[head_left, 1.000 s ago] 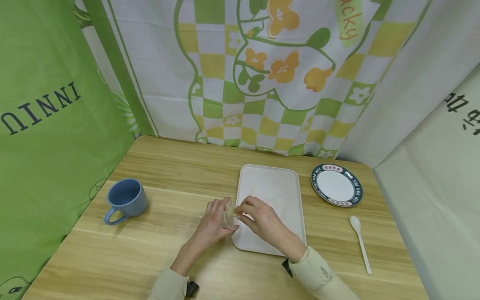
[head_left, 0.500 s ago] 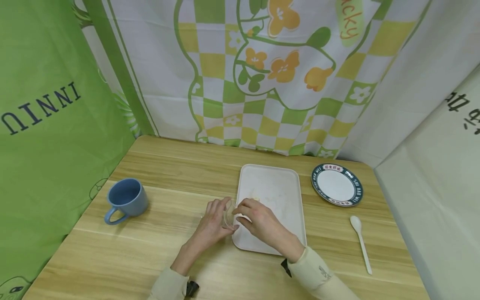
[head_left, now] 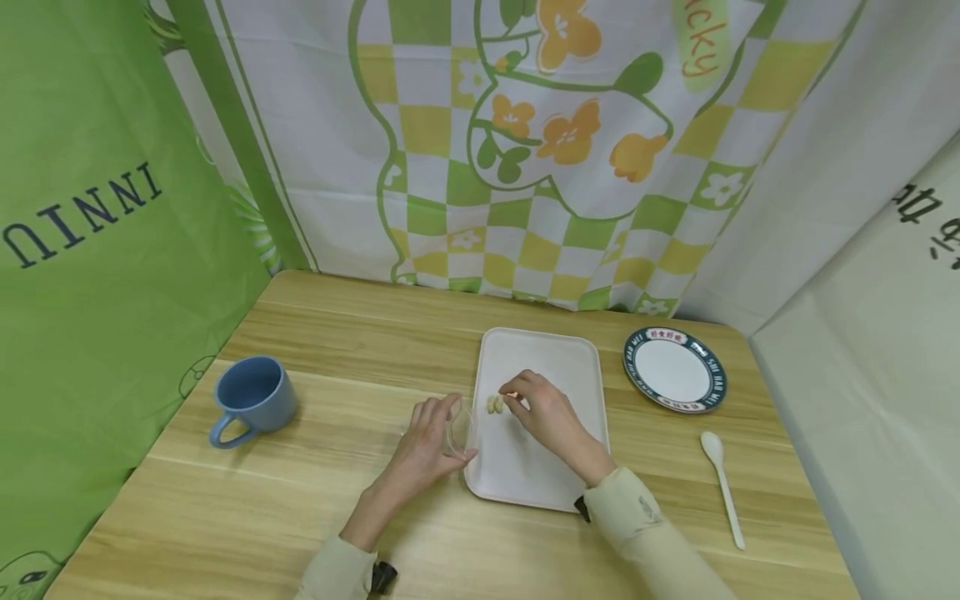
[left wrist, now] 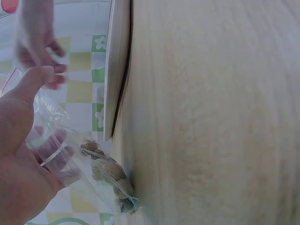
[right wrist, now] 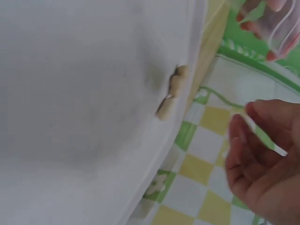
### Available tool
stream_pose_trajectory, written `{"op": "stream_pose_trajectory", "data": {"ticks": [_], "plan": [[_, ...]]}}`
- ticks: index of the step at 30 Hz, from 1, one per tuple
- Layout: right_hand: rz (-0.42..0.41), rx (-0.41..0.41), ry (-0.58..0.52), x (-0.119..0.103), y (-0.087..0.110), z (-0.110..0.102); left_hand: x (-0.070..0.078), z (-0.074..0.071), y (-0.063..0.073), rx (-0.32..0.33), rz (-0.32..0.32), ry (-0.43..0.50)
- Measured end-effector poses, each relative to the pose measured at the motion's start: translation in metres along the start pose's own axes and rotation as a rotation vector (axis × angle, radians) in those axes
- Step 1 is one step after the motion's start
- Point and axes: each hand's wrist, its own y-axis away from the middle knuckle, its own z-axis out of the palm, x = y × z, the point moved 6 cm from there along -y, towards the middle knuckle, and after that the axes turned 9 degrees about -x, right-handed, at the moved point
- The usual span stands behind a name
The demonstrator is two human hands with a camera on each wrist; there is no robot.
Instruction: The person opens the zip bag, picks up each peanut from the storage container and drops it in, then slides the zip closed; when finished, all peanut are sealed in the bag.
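Observation:
My left hand (head_left: 423, 450) grips a clear plastic bag (head_left: 463, 429) by its mouth, at the left edge of the white tray (head_left: 540, 467). Unshelled peanuts (left wrist: 110, 171) lie bunched in the bottom of the bag in the left wrist view. Over the tray, my right hand (head_left: 551, 421) has its fingertips just right of loose peanuts (head_left: 495, 404). From the right wrist, those peanuts (right wrist: 165, 108) lie in a short row near the tray's rim. The right hand's thumb and fingers (right wrist: 239, 150) are loosely bent, with a gap and nothing visible between them.
A blue mug (head_left: 255, 396) stands at the left of the wooden table (head_left: 337, 342). Right of the tray are a plate (head_left: 675, 371) with a dark patterned rim and a white spoon (head_left: 720, 487). Patterned curtains (head_left: 495, 225) close off the back and sides.
My right hand has moved from the bag's mouth up and right over the tray. Peanuts show plainly on the tray beside its fingertips. The left hand keeps its place with the bag.

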Motion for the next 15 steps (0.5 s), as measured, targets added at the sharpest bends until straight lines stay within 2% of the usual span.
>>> {"op": "stream_pose_trajectory", "data": {"ticks": [3, 6, 15], "plan": [[0.088, -0.085, 0.024, 0.015, -0.001, 0.009, -0.001, 0.001, 0.001, -0.003, -0.008, 0.004], [0.132, -0.136, 0.052, 0.026, -0.001, 0.016, -0.001, 0.001, 0.002, -0.007, -0.010, 0.004], [0.149, -0.142, 0.087, 0.038, -0.011, 0.022, -0.003, 0.002, 0.001, -0.010, -0.016, 0.001]]}}
